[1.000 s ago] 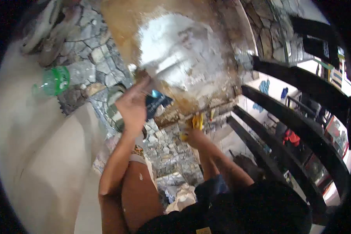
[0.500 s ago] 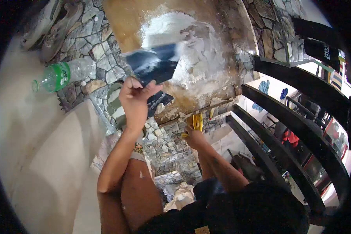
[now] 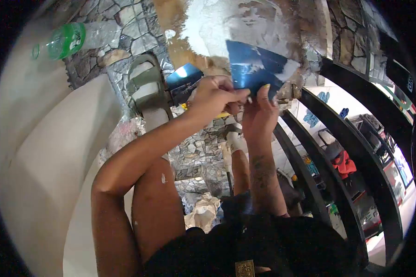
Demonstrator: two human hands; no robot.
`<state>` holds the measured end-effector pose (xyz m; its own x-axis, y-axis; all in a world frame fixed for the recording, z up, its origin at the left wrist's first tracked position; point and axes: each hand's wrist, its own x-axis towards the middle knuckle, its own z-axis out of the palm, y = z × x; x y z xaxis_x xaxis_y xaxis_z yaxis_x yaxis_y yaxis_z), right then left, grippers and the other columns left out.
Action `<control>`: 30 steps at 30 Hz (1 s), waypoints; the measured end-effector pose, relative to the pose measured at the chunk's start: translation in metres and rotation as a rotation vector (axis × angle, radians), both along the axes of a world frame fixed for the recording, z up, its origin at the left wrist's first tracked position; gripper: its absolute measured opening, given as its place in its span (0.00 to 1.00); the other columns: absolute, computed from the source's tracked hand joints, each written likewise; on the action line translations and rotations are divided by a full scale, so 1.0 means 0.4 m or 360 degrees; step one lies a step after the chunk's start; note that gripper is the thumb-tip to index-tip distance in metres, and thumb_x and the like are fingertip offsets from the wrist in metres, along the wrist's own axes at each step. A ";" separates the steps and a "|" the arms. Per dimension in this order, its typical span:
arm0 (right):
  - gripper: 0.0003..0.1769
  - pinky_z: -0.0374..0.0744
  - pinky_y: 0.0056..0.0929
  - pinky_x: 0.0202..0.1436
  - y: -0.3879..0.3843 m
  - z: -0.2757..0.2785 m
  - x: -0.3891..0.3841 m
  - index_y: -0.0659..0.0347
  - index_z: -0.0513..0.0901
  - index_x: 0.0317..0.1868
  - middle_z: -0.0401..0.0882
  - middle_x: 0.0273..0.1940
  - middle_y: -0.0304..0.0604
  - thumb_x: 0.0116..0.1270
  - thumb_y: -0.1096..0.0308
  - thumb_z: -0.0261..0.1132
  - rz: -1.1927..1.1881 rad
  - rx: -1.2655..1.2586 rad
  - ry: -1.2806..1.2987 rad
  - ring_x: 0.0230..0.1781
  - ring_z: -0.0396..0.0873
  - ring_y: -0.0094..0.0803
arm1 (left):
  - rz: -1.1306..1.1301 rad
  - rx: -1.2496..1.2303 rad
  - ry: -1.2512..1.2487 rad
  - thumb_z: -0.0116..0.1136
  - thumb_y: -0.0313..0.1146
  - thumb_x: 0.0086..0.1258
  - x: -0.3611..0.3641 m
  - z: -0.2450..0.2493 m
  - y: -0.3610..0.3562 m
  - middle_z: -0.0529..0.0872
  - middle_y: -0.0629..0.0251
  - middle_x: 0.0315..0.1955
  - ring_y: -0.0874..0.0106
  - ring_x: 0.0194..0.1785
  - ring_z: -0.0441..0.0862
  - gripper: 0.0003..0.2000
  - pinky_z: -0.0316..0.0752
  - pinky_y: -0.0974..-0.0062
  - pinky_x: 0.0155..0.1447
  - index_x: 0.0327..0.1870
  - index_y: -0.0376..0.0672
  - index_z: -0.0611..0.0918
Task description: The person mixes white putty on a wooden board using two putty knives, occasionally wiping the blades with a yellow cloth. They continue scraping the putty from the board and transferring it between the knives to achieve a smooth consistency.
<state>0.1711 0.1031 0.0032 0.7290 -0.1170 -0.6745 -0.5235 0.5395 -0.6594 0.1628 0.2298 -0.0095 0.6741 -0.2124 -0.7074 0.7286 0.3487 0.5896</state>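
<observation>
A blue flat sheet [image 3: 254,67] with white paste smears is held up over a board [image 3: 173,11] partly coated in white paste. My right hand [image 3: 259,108] grips the sheet's lower edge, thumb on top. My left hand [image 3: 217,97] pinches at its lower left corner, close beside the right hand. A second dark blue sheet [image 3: 182,87] lies left of my left hand. Something yellow [image 3: 223,115] shows just beneath my left hand, mostly hidden; whether it is held is unclear.
A clear bottle with a green label [image 3: 71,40] lies at the upper left. My green sandal [image 3: 145,78] stands on the stone-patterned floor [image 3: 145,44]. Dark curved bars [image 3: 351,143] run along the right, with a red item [image 3: 343,164] beyond. A pale curved wall rises left.
My right hand has come up from the yellow object and taken hold of the blue sheet. My left hand and the sheet have moved right. The view has shifted, showing the second sheet more fully.
</observation>
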 end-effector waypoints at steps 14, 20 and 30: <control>0.12 0.77 0.24 0.36 -0.353 0.022 0.083 0.66 0.75 0.44 0.78 0.36 0.38 0.68 0.64 0.57 0.0516 -0.0680 -0.0206 0.33 0.77 0.24 | -0.1289 0.2395 -0.0579 0.71 0.38 0.46 -0.006 -0.169 0.189 0.82 0.50 0.34 0.55 0.37 0.82 0.30 0.78 0.64 0.39 0.49 0.33 0.70; 0.13 0.79 0.30 0.43 -0.329 -0.041 0.015 0.64 0.74 0.48 0.78 0.40 0.38 0.65 0.68 0.59 0.0531 0.0019 0.0251 0.37 0.78 0.29 | -0.1434 0.2314 -0.0416 0.69 0.36 0.48 -0.008 -0.181 0.192 0.82 0.50 0.31 0.57 0.37 0.83 0.28 0.78 0.66 0.38 0.49 0.33 0.71; 0.16 0.79 0.29 0.46 -0.255 -0.016 -0.047 0.65 0.77 0.47 0.80 0.41 0.39 0.58 0.73 0.66 0.0933 0.0196 0.0509 0.39 0.80 0.28 | -0.1084 0.1529 -0.0721 0.66 0.33 0.50 -0.024 -0.198 0.282 0.82 0.60 0.29 0.65 0.37 0.80 0.12 0.72 0.70 0.39 0.32 0.38 0.80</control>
